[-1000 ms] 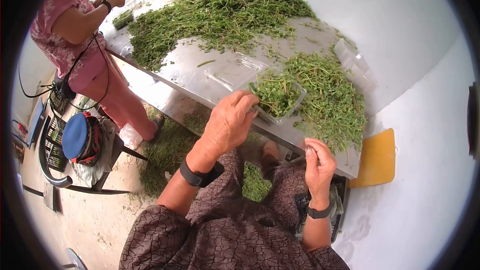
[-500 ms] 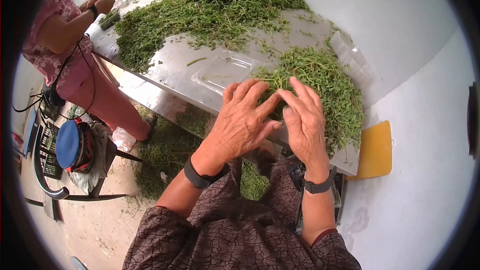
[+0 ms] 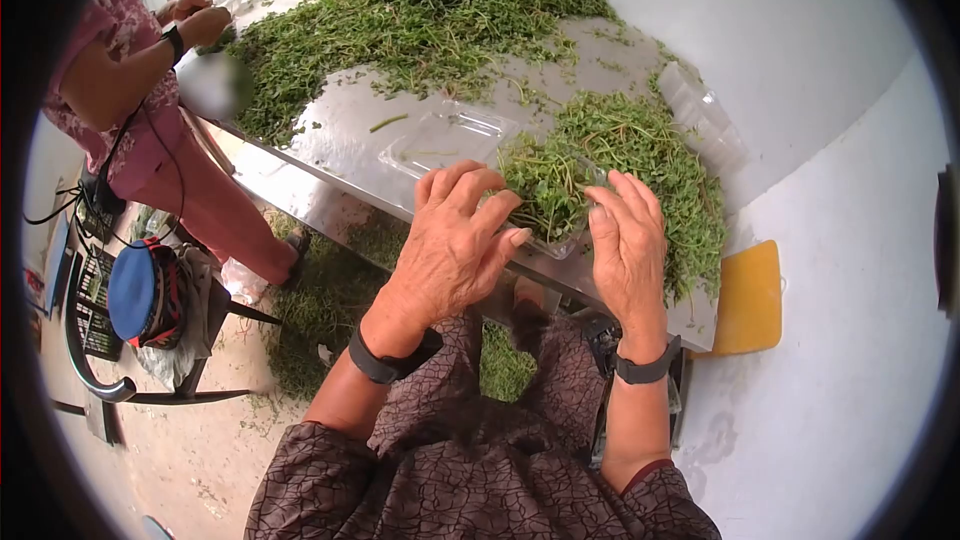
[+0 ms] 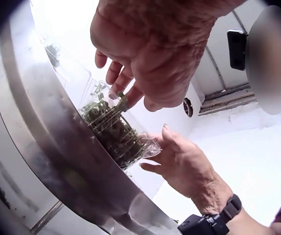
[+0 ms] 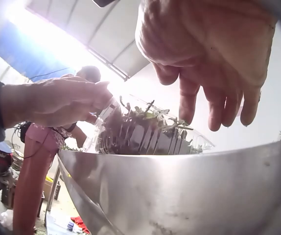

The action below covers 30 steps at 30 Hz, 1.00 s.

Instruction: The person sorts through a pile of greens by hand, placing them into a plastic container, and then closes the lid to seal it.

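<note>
While a clear tub (image 5: 150,142) is sitting between left hand (image 3: 450,245) and right hand (image 3: 632,255)

As I am following from afar, the clear tub is lying at the near edge of the metal table (image 3: 330,165), brimming with leafy greens (image 3: 545,190). Its long side seems to be running along that edge, so that one hand is standing at each end; I am finding neither clearly nearer. The left hand is holding its fingers loosely bent and spread, thumb well apart, tips beside the greens. The right hand is extending nearly straight fingers down by the other end. Neither seems to be gripping anything, though how firmly the tips are touching, I cannot tell.

A clear lid (image 3: 455,135) is lying flat to the left; a small pile (image 3: 645,145) is spreading behind and to the right, and a large heap (image 3: 440,20) is rising beyond. Another person (image 3: 130,100) is standing at the far left, a blue cap (image 3: 135,292) is resting near a black chair (image 3: 105,390), and a white wall (image 3: 800,90) is closing the right side.
</note>
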### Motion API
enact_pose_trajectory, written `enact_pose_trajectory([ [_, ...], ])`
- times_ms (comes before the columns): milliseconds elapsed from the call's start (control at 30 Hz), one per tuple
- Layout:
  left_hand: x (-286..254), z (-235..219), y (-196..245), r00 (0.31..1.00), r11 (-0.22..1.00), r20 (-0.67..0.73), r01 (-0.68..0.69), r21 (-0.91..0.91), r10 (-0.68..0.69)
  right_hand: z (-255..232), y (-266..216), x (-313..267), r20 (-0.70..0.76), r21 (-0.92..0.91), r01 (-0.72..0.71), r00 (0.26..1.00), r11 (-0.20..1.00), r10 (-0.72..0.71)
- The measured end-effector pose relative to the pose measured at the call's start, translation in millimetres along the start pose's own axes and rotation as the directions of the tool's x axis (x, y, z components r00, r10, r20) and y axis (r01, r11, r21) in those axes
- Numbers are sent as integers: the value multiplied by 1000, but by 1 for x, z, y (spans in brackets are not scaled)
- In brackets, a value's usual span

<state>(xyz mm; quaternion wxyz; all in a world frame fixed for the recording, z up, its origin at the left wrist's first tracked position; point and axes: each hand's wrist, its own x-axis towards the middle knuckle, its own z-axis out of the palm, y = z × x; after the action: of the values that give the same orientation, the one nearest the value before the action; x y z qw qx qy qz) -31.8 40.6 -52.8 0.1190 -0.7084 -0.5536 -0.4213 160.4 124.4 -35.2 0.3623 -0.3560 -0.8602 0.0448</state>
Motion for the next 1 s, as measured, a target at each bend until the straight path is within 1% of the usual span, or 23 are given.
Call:
enact_pose_trajectory([
  [33,1,0,0,1000,1000,-2,0,2,0,-1,-1,0,-35,4,19,999,1000,-19],
  [67,2,1,0,1000,1000,-9,-7,5,7,-2,-4,2,-36,5,21,999,1000,-20],
  [133,4,4,2,1000,1000,-14,-14,7,14,-2,-14,5,-14,52,153,988,987,-153],
  [167,5,7,3,999,999,-9,-33,-16,33,1,-16,5,-16,52,154,988,987,-154],
  [233,6,10,2,998,998,-9,-60,-35,59,8,-16,3,76,-34,183,981,983,-180],
  [300,4,11,0,996,997,62,-67,-23,68,10,-8,2,53,-47,170,984,984,-167],
  [367,2,8,-1,996,998,59,-62,-11,62,7,-1,2,45,-177,105,994,979,-98],
  [433,1,7,-4,994,999,104,-39,-17,41,7,-1,4,44,-146,80,996,986,-75],
  [500,-1,8,-4,994,999,103,-39,-21,41,7,-1,6,54,-190,78,996,979,-69],
  [533,-2,8,-5,994,999,103,-36,-24,39,7,-2,6,54,-190,80,996,979,-71],
  [600,-3,7,-4,996,999,80,-40,-22,42,7,-1,4,51,-23,29,998,999,-28],
  [633,-3,6,-4,997,999,60,-47,-24,48,7,-1,5,51,-22,30,998,999,-29],
  [700,0,4,-2,995,997,68,-68,-24,69,4,-1,5,-13,-53,53,998,997,-53],
  [767,3,3,1,993,996,77,-87,-28,89,5,1,5,-7,-34,32,999,999,-32],
  [833,9,6,4,984,991,124,-119,-58,125,7,1,6,-2,-4,23,1000,1000,-23],
  [867,11,8,5,984,992,133,-117,-35,121,7,-1,8,0,-6,24,1000,1000,-24],
  [933,14,16,4,983,993,140,-114,-36,118,7,-5,12,31,23,77,996,997,-78],
  [967,15,18,4,982,993,146,-113,-34,117,9,-6,13,32,22,74,997,997,-75],
  [1000,16,19,5,982,993,148,-113,-35,117,11,-6,14,44,-42,82,996,996,-80],
])
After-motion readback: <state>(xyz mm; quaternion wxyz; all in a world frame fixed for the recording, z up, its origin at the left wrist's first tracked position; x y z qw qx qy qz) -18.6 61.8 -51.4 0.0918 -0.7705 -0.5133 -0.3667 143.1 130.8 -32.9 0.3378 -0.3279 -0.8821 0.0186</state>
